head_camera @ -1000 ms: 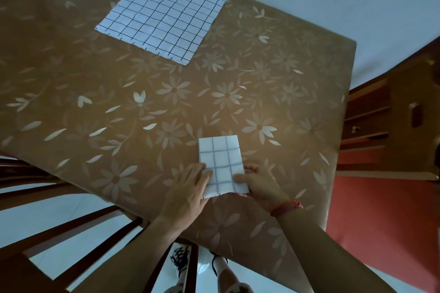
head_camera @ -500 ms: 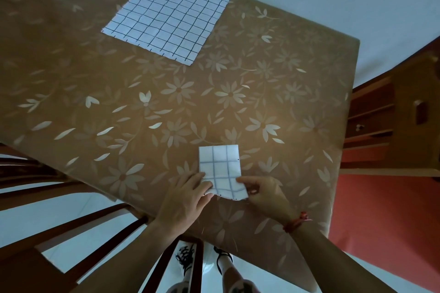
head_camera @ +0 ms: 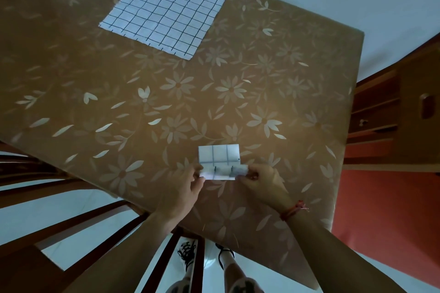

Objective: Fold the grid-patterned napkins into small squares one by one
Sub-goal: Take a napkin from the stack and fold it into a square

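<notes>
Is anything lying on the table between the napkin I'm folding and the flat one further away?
Nothing visible. Only flowered tablecloth lies between the flat napkin and the folded napkin that the left hand and right hand pinch.

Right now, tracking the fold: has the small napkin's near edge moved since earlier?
Yes. Left hand and right hand have lifted the near edge of the small napkin off the tablecloth, toward its far edge.
</notes>
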